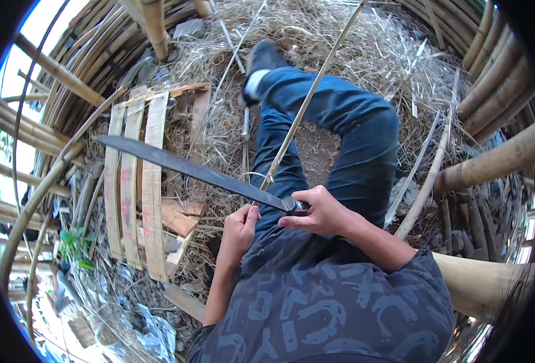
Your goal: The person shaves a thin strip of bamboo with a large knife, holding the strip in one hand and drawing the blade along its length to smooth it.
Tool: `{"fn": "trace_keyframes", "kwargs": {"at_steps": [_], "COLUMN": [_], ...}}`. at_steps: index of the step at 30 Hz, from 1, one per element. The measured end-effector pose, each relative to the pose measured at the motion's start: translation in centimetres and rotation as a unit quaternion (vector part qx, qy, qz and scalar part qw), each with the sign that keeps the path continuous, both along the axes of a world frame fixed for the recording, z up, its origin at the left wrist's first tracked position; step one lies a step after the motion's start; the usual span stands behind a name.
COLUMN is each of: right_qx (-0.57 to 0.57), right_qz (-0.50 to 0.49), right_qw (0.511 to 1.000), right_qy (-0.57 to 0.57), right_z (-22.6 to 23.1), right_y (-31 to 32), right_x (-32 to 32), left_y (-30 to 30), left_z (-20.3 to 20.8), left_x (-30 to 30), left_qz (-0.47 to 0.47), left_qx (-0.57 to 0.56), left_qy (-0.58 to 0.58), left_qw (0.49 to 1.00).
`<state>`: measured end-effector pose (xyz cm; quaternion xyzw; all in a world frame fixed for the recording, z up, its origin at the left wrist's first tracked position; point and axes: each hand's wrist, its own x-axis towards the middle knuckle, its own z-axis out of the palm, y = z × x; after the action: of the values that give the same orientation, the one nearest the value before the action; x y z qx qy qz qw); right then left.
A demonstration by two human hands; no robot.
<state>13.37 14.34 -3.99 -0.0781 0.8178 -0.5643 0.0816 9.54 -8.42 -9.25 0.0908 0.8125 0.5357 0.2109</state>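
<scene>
My right hand (319, 212) is closed around the short dark handle of a machete (189, 166). Its long, dark blade points out to the left across my lap. A long thin bamboo strip (309, 100) runs from the far edge down between my legs to the blade, where a pale curled shaving (254, 175) hangs off it. Just on the near side of the blade, my left hand (238, 231) is closed, thumb against fingers, on what looks like the near end of that strip. The blade covers part of the strip there.
A wooden slatted pallet (153, 181) lies to the left. Dry straw (334, 45) covers the ground ahead of my legs (364, 142). Bamboo poles (491, 160) form walls on both sides. A thick bamboo pole (485, 281) lies close at my right, and green leaves (77, 247) grow at far left.
</scene>
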Motion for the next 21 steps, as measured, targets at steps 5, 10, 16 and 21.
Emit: {"fn": "trace_keyframes", "kwargs": {"at_steps": [5, 10, 16, 21], "right_qx": [-0.068, -0.051, 0.021, 0.179], "right_qz": [-0.081, -0.164, -0.217, -0.242], "right_qw": [0.994, 0.985, 0.975, 0.952], "right_qy": [-0.002, 0.003, -0.038, -0.053], "right_z": [1.1, -0.4, -0.4, -1.5], "right_y": [2.4, 6.1, 9.8, 12.4], "right_x": [-0.2, -1.3, -2.5, -4.0], "left_y": [2.2, 2.1, 0.3, -0.8], "left_z": [-1.5, -7.6, -12.6, -14.9], "left_x": [-0.8, -0.4, -1.9, -3.1], "left_qz": [-0.014, 0.012, 0.004, -0.023], "left_qx": [-0.048, -0.064, -0.1, -0.183], "left_qy": [0.062, 0.083, 0.103, 0.132], "left_qw": [0.997, 0.994, 0.99, 0.974]}}
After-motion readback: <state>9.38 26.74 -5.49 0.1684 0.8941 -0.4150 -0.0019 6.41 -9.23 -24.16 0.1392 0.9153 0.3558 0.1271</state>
